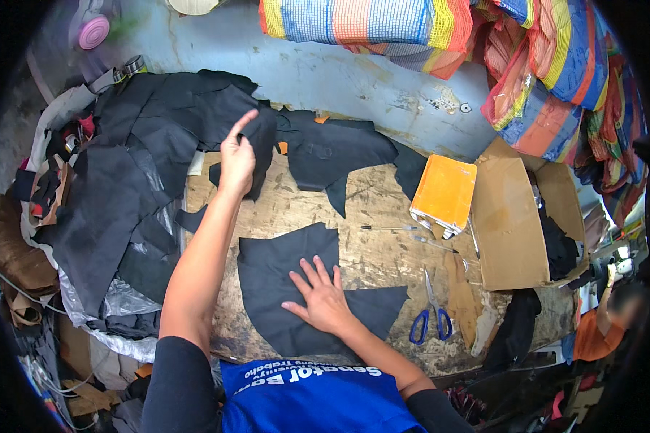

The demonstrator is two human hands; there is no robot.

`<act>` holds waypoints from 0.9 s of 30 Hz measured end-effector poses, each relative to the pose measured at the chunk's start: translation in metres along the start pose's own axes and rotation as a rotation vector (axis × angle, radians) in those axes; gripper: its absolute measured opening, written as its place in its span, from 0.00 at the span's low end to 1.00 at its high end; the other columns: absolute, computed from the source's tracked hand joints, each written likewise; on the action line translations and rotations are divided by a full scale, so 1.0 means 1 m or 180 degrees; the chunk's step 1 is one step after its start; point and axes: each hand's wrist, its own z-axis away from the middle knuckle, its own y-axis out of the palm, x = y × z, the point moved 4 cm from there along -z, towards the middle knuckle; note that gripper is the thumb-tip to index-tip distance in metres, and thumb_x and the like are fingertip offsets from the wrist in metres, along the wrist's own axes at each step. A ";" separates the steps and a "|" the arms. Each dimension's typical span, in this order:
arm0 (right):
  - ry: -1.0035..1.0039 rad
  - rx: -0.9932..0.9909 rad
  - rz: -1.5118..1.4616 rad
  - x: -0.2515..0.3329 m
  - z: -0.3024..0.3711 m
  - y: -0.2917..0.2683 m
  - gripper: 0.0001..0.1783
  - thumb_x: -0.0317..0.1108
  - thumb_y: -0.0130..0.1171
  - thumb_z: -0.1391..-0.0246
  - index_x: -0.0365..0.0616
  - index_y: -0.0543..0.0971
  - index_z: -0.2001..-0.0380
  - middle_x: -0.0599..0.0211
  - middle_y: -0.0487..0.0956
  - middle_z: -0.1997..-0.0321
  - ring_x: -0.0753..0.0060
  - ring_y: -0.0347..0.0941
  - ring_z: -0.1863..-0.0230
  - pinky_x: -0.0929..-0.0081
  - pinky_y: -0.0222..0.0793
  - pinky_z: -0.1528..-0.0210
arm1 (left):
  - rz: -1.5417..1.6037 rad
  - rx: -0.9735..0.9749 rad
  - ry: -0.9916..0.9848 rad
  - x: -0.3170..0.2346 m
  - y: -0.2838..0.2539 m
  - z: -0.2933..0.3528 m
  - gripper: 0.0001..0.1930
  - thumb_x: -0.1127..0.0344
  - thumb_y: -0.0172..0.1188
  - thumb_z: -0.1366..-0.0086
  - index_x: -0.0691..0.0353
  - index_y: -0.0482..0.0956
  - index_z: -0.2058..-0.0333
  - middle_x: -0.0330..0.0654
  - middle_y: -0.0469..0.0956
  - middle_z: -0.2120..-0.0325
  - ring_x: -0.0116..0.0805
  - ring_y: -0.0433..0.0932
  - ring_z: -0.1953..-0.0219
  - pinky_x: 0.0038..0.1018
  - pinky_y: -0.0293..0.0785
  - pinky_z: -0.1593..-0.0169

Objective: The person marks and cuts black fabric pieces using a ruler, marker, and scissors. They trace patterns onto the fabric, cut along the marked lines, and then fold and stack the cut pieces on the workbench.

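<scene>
My left hand (238,160) reaches to the far side of the table, its index finger stretched out and the other fingers curled at a black leather-like piece (265,141). That piece hangs in a fold beside the hand, and the curled fingers seem to grip it, though their tips are hidden. My right hand (323,297) lies flat with fingers spread on another black leather-like piece (267,267). This one has a curved lower edge and a notch at its upper right. Blue-handled scissors (431,310) lie to the right of it, blades pointing away from me.
Black sheets (123,195) are heaped on the left over plastic. More black offcuts (336,148) lie along the back. At right stand an orange-topped box (446,191) and an open cardboard box (502,238). Pens (390,228) rest between. Striped sacks (368,25) hang above; a person (603,328) is far right.
</scene>
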 end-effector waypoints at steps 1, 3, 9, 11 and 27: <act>0.0128 -0.0193 -0.0528 -0.003 -0.006 -0.005 0.40 0.59 0.57 0.53 0.41 0.67 0.44 0.51 0.62 0.38 0.45 0.51 0.34 0.42 0.43 0.36 | 0.1260 0.0244 -0.0064 -0.016 0.009 0.005 0.19 0.76 0.43 0.33 0.59 0.68 0.45 0.46 0.78 0.60 0.30 0.78 0.60 0.26 0.75 0.55; 0.0322 -0.0646 -0.1572 -0.011 -0.022 -0.020 0.42 0.56 0.64 0.57 0.35 0.68 0.46 0.48 0.68 0.43 0.44 0.58 0.38 0.50 0.47 0.36 | 0.2039 0.0384 -0.0773 -0.043 0.014 0.029 0.19 0.67 0.43 0.31 0.58 0.63 0.41 0.47 0.70 0.48 0.36 0.72 0.49 0.37 0.70 0.46; -0.0585 -0.0792 -0.5690 0.006 -0.038 -0.079 0.54 0.44 0.73 0.62 0.33 0.53 0.39 0.55 0.66 0.42 0.65 0.64 0.41 0.67 0.58 0.40 | 0.2866 0.1430 -0.1019 -0.085 0.024 0.099 0.23 0.59 0.35 0.29 0.54 0.53 0.37 0.50 0.61 0.41 0.47 0.62 0.40 0.47 0.63 0.41; -0.0530 -0.0642 -0.6016 0.019 -0.028 -0.091 0.46 0.38 0.69 0.55 0.33 0.54 0.40 0.56 0.69 0.45 0.69 0.67 0.45 0.71 0.63 0.44 | 0.3024 0.1479 -0.1018 -0.084 0.019 0.114 0.24 0.57 0.34 0.30 0.57 0.54 0.37 0.51 0.62 0.42 0.54 0.60 0.40 0.51 0.63 0.42; 0.0156 -0.1572 -0.2811 0.038 -0.010 -0.095 0.18 0.33 0.68 0.56 0.36 0.77 0.62 0.60 0.77 0.59 0.68 0.74 0.58 0.75 0.70 0.57 | 0.3420 0.0786 -0.1329 -0.055 -0.007 0.183 0.23 0.56 0.38 0.31 0.60 0.62 0.42 0.50 0.72 0.51 0.49 0.63 0.41 0.42 0.66 0.43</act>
